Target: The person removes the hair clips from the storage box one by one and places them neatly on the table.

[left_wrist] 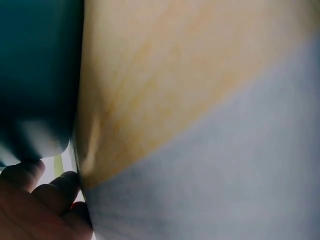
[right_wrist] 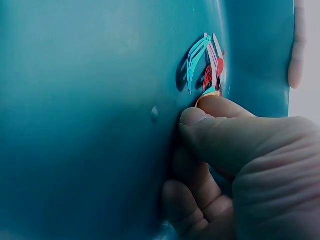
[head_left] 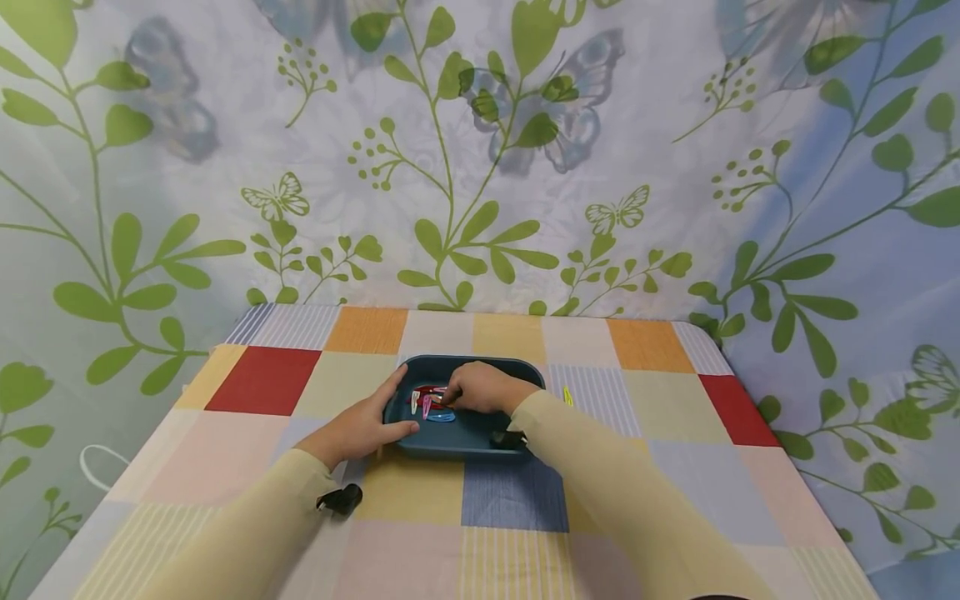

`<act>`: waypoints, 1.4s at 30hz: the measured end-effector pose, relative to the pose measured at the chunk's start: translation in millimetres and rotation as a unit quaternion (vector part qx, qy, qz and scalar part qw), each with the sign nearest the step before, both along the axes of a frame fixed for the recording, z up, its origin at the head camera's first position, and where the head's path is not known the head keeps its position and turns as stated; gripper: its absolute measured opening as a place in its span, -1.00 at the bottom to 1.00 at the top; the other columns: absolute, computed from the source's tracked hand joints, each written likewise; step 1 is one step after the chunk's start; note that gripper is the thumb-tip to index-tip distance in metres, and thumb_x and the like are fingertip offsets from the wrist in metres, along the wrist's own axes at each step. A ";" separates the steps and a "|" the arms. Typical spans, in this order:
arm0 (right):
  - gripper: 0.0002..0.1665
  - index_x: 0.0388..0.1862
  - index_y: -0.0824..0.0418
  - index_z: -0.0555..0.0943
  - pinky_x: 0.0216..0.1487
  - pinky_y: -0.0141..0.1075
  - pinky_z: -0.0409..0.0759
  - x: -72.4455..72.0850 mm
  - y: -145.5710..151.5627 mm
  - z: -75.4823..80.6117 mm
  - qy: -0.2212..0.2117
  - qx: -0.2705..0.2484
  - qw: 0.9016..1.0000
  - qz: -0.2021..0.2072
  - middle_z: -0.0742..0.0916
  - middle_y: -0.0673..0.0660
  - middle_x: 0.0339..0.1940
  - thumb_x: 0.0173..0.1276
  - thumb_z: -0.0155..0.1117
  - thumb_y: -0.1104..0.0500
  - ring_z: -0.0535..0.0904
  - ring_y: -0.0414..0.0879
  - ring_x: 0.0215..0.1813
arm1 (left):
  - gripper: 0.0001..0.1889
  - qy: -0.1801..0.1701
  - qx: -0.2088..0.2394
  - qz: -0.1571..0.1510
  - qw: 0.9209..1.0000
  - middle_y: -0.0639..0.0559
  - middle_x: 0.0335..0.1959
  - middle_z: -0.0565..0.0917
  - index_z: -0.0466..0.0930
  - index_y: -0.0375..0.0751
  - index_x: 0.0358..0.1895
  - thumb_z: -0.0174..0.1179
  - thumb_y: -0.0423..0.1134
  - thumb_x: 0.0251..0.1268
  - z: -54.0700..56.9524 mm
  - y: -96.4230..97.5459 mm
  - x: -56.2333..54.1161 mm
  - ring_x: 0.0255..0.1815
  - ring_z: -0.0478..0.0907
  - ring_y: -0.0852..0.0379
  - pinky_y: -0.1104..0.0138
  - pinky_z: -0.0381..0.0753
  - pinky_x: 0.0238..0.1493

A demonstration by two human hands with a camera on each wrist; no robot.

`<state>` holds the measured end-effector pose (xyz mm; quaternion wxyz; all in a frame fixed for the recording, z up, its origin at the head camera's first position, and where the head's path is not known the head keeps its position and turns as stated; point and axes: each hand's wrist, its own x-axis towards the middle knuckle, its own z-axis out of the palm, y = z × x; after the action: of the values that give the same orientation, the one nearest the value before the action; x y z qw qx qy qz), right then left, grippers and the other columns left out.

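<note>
A dark teal tray (head_left: 468, 455) stands on the table with several snap hair clips in its left part. Among them are a blue hair clip (head_left: 441, 417), a white hair clip (head_left: 415, 402), a pink hair clip (head_left: 427, 407) and red ones (head_left: 429, 389). My left hand (head_left: 362, 427) holds the tray's left end, thumb over the front corner and fingers along the outer wall. Inside the tray, my right hand (head_left: 483, 388) reaches down, thumb and forefinger pinching an orange hair clip (right_wrist: 214, 93), mostly hidden behind the fingertips.
A yellow hair clip (head_left: 567, 396) lies on the patchwork tablecloth (head_left: 517, 496), just right of the tray. Behind the table hangs a leaf-and-butterfly curtain (head_left: 480, 167). A white loop (head_left: 93, 467) shows beyond the left table edge.
</note>
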<state>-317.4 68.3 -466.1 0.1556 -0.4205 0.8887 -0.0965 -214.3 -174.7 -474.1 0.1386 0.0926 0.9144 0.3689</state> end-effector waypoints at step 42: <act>-0.83 -0.04 0.02 0.85 0.01 -0.31 0.68 6.0 1.9 1.7 -0.021 -0.045 0.999 -0.018 0.82 -0.10 -0.22 0.47 0.41 0.17 0.65 -0.28 -0.19 | 0.12 0.001 -0.011 0.003 1.000 -0.19 0.72 0.14 -0.27 0.25 0.76 0.32 0.29 0.35 -0.9 1.8 1.8 0.60 0.29 -0.29 -0.31 0.36 0.50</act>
<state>-311.4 70.2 -464.4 0.1530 -0.4089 0.8874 -0.1478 -212.4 -173.0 -474.9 0.1379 0.0887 0.9189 0.3589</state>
